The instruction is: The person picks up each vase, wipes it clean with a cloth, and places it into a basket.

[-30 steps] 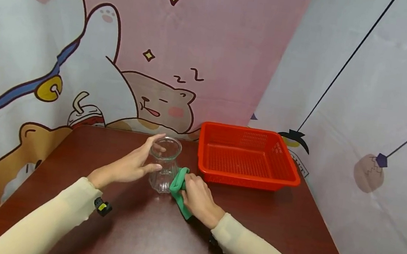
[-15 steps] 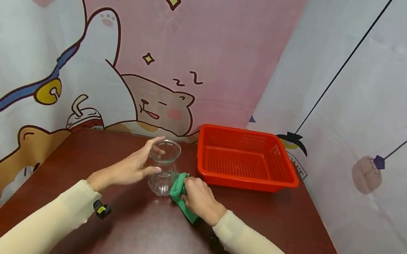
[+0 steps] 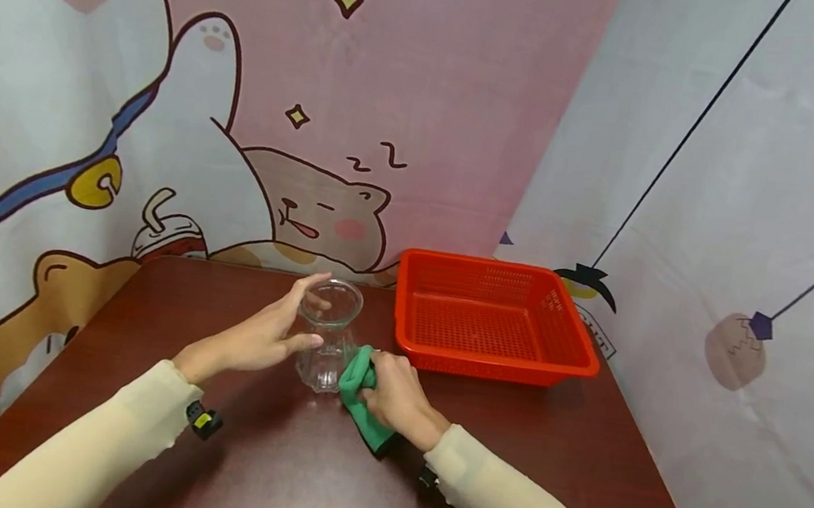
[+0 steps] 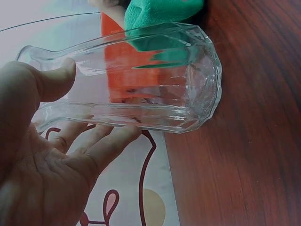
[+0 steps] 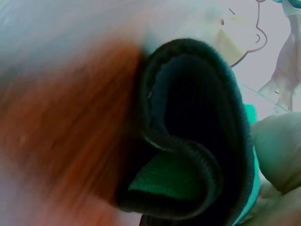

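Observation:
A clear glass vase (image 3: 326,358) with a flared rim and a faceted base stands upright on the table. My left hand (image 3: 265,334) holds it from the left near the neck. In the left wrist view the thumb lies along one side of the vase (image 4: 141,84) and the fingers are spread along the other. A green cloth (image 3: 369,421), bunched up, is gripped in my right hand (image 3: 402,396) against the vase's lower right side. A dark-edged fold of the cloth (image 5: 174,176) fills the middle of the right wrist view, beside the right hand's fingers (image 5: 282,150).
Behind the right hand sits a red plastic basket (image 3: 500,363) with a perforated bottom. The brown table (image 3: 291,475) ends at a cartoon-printed curtain (image 3: 452,125) at the back and sides.
The cloth's loose lower end has swung out a little to the right and down, while my right hand has shifted only slightly. The left hand and vase keep their places.

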A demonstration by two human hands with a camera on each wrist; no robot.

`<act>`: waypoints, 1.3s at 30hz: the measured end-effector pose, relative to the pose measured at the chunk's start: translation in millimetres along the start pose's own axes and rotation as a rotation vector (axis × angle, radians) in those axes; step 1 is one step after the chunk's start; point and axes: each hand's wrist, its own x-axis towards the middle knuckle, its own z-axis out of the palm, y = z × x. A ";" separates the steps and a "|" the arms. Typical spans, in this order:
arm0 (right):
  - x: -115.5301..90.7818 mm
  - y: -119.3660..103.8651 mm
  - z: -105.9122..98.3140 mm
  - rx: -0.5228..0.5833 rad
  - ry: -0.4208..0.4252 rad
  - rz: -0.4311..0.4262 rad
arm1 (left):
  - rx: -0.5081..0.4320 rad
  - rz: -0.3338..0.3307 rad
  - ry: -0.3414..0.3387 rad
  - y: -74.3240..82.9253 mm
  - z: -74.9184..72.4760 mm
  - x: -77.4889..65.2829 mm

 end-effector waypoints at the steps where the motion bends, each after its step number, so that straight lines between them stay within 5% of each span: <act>1: 0.6 -0.5 0.0 0.014 0.007 0.013 | 0.003 0.000 0.000 1.2 -0.5 0.4; 25: 0.1 -7.7 8.2 0.023 0.080 0.044 | -0.016 -0.016 -0.011 0.4 -1.7 2.4; 39: -3.0 -9.4 3.4 0.033 0.162 -0.032 | -0.012 -0.010 -0.006 1.8 0.6 0.0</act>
